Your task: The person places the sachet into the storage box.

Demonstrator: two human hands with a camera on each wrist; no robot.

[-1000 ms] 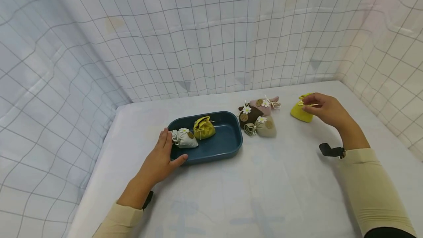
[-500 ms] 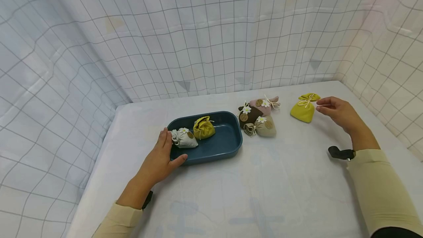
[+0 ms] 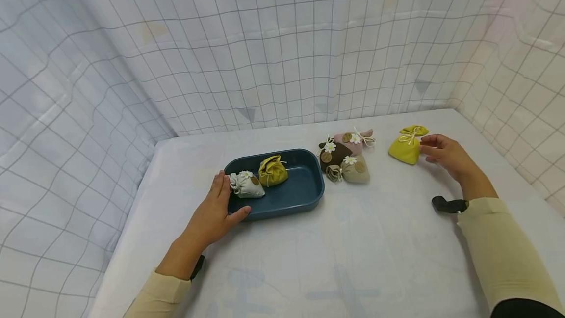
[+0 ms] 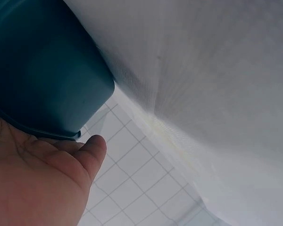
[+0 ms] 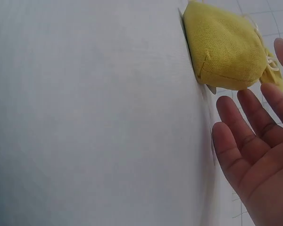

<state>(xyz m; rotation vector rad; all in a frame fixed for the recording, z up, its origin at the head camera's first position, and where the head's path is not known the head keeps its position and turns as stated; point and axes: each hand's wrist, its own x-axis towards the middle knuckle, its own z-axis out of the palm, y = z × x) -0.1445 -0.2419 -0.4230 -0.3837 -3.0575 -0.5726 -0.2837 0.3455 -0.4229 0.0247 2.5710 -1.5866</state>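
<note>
While my left hand (image 3: 211, 217) lies flat against the near left corner of the blue tray (image 3: 304, 193), fingers straight along the rim and thumb tucked at its front wall, it holds nothing; I judge it is there to keep the tray from sliding on the tabletop (image 3: 309, 269). My right hand (image 3: 443, 153) is open too, fingers relaxed and spread just beside the yellow pouch (image 3: 405, 148), which lies alone on the tabletop at the far right; the wrist view shows my fingertips (image 5: 247, 136) close to its cloth but not clearly touching it, so my grip has not closed on it. Inside the tray a white pouch (image 3: 248, 185) and a mustard pouch (image 3: 272, 171) lie side by side near the left end. Between tray and yellow pouch, a brown pouch (image 3: 332, 153), a pink pouch (image 3: 350, 140) and a beige pouch (image 3: 353, 170) sit bunched together, touching.
</note>
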